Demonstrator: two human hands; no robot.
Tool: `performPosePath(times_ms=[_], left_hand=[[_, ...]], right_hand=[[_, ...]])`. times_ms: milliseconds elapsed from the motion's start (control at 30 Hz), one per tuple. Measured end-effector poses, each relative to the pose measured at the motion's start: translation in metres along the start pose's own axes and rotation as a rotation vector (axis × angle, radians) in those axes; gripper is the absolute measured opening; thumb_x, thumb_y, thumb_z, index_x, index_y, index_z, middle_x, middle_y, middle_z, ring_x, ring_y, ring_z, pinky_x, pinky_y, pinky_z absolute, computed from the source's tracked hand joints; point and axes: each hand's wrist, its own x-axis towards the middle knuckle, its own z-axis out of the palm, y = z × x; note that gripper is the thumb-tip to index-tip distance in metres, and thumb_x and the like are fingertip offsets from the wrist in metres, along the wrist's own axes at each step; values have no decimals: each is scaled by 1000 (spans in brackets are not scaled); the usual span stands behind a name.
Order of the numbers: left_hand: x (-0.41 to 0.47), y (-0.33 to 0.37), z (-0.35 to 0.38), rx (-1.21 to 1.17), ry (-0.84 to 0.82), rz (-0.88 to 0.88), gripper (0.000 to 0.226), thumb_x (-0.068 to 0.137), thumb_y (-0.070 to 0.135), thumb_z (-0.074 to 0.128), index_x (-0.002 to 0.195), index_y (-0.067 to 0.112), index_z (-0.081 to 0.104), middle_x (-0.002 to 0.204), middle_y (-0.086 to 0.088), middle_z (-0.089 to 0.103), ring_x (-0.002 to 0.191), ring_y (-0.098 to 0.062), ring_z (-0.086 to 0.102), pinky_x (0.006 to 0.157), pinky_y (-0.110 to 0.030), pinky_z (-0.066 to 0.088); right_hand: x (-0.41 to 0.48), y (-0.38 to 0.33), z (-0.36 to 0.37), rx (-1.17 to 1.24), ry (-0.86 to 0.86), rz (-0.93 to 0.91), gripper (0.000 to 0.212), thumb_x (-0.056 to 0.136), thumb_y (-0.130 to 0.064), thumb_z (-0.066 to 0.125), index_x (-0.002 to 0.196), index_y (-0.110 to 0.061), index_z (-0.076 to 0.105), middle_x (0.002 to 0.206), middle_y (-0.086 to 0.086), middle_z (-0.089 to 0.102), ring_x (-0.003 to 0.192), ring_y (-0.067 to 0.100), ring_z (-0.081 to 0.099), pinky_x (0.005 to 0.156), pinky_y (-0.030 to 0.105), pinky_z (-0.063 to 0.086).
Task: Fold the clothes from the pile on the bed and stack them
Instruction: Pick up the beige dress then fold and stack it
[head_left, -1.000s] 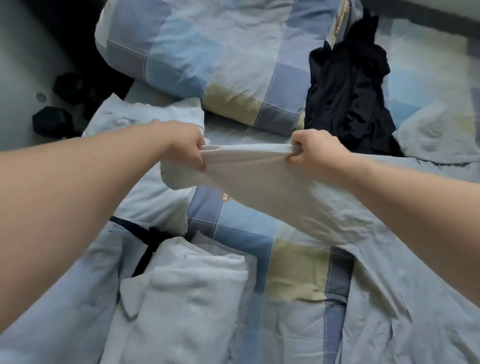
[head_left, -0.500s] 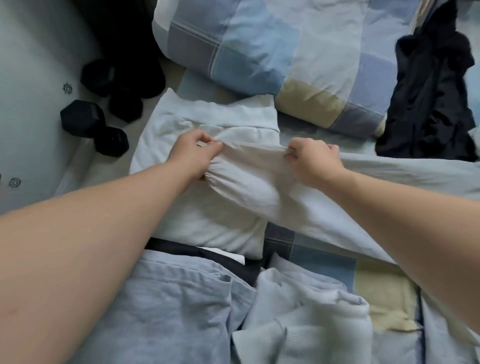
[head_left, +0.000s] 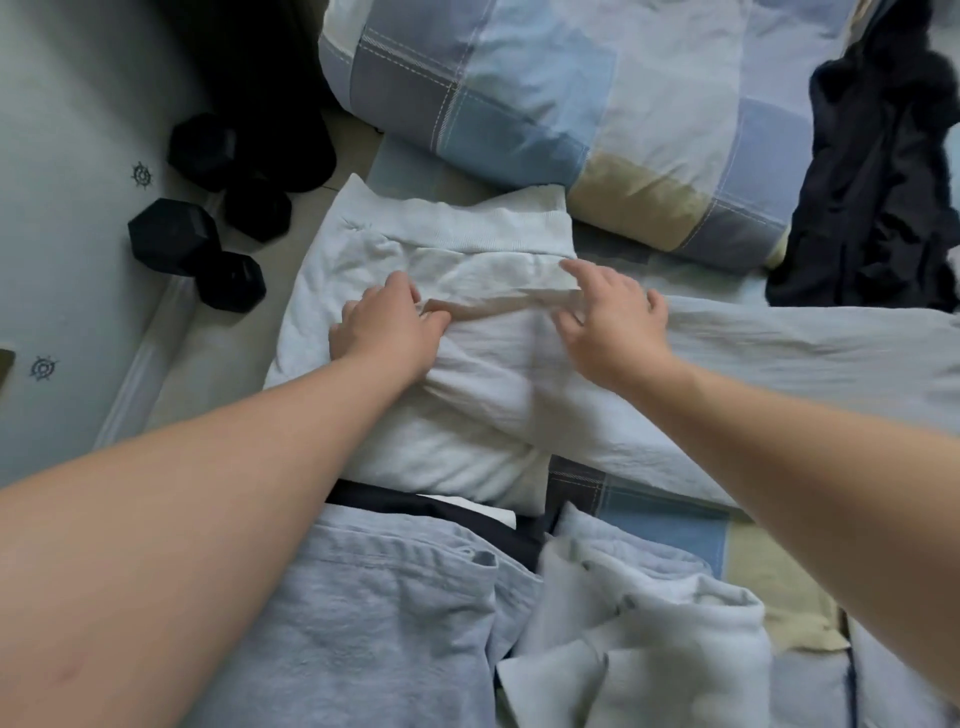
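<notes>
Item: pale grey garment, hem lying on the folded white sweater, the rest trailing right across the bed.
Your left hand pinches the hem; your right hand rests on it, fingers spread.
Risk: a one-sided pull may skew the fold.

The checked bed carries a quilt far, black clothing far right, a folded white garment left, a pale garment right and grey clothes near.

Head view, steep downward, close over bed.
</notes>
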Motion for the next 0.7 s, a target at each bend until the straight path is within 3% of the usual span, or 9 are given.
performPosePath(times_ms=[67, 167, 367, 533, 633, 700], left_hand=[[-15, 18, 0, 93, 90, 78, 49, 96, 52, 54, 134, 24, 44, 143, -6, 45, 133, -32, 37, 104, -46, 32], [-42, 58, 6, 109, 139, 236, 50, 96, 47, 53, 140, 26, 42, 148, -3, 39, 139, -29, 28, 110, -45, 26], [-124, 162, 59, 93, -6, 517, 39, 97, 36, 53, 135, 25, 48, 145, -1, 42, 138, -26, 28, 107, -40, 27], [-209, 243, 140, 211, -78, 687, 38, 95, 35, 55, 131, 26, 52, 140, -1, 48, 135, -27, 34, 103, -41, 33], [-261, 274, 205, 276, -190, 694, 33, 95, 36, 56, 126, 25, 55, 134, -3, 54, 126, -29, 46, 98, -40, 40], [-304, 288, 255, 262, -349, 641, 31, 94, 37, 58, 122, 24, 56, 127, -4, 57, 120, -29, 53, 94, -39, 45]], right_hand=[[-18, 23, -15, 18, 30, 25, 56, 100, -35, 49, 153, -34, 30, 157, -7, 36, 147, 19, 26, 120, 50, 12], [-52, 81, -38, -5, 17, 117, 59, 100, -36, 50, 155, -33, 28, 159, -5, 34, 147, 21, 27, 118, 48, 17], [-143, 237, -80, -6, -68, 386, 60, 100, -37, 52, 155, -28, 31, 157, 5, 40, 142, 32, 36, 112, 53, 29], [-230, 371, -94, 39, -106, 490, 57, 100, -37, 52, 153, -26, 33, 153, 8, 45, 139, 33, 42, 112, 53, 34], [-275, 454, -85, 63, -144, 459, 59, 97, -36, 57, 151, -25, 37, 150, 10, 49, 137, 33, 45, 111, 54, 36], [-310, 501, -78, 75, -167, 451, 61, 95, -35, 60, 151, -24, 38, 148, 10, 51, 135, 34, 48, 111, 51, 38]])
